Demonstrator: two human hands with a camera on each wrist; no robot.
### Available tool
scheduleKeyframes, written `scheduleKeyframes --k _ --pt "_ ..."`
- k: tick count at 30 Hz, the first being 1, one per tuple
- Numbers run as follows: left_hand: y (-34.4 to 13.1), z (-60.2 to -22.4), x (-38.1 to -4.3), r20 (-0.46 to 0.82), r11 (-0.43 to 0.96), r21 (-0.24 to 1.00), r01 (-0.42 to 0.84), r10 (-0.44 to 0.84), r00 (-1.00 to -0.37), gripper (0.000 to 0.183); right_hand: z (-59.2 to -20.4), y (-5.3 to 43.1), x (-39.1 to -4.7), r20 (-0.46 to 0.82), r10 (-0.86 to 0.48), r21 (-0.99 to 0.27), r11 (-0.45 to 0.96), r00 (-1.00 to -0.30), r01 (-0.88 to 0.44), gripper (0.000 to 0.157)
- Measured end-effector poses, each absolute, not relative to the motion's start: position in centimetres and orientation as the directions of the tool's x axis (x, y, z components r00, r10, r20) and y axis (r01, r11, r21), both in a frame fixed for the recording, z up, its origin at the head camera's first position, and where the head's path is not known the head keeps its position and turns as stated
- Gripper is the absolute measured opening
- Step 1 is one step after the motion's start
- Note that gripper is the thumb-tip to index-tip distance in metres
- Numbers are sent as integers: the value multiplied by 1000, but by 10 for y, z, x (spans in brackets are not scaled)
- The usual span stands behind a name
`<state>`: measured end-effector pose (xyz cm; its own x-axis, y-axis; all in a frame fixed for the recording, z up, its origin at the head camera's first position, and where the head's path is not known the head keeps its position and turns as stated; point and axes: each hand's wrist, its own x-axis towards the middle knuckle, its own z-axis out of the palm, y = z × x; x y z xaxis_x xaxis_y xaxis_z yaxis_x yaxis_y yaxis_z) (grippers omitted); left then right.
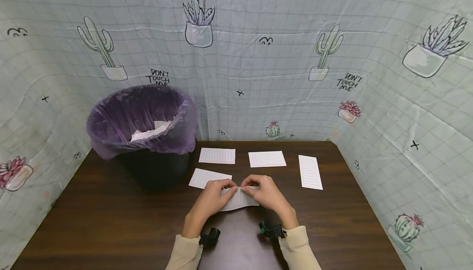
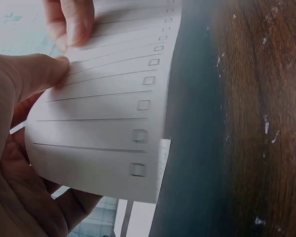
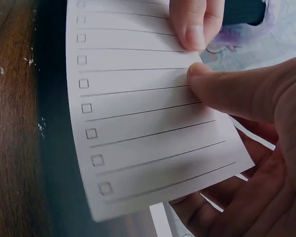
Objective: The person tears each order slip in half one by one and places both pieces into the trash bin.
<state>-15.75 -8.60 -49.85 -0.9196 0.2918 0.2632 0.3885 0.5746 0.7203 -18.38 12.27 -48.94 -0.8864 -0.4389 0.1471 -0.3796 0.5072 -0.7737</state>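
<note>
Both hands hold one lined checklist sheet (image 1: 240,199) by its far long edge, above the front middle of the table. The left hand (image 1: 215,198) pinches that edge left of the middle, and the right hand (image 1: 267,194) pinches it just to the right, thumbs close together. In the left wrist view the sheet (image 2: 103,113) bends a little, with a column of small checkboxes along its free edge. The right wrist view shows the right thumb (image 3: 237,91) on the lined face, with fingers behind the sheet (image 3: 138,113). No tear is visible.
Similar sheets lie on the table: one (image 1: 207,177) just beyond the left hand, two at the back, (image 1: 217,155) and a tilted sheet (image 1: 267,159), and one (image 1: 310,172) at right. A black bin with a purple liner (image 1: 188,130) stands at left, holding white paper (image 1: 151,131).
</note>
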Motion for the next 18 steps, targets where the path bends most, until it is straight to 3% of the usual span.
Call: scheduleKeyframes --k 18 --pt "-84 -502 -158 308 565 708 424 294 -905 8 -493 123 -184 110 -456 -810 474 -883 -346 5"
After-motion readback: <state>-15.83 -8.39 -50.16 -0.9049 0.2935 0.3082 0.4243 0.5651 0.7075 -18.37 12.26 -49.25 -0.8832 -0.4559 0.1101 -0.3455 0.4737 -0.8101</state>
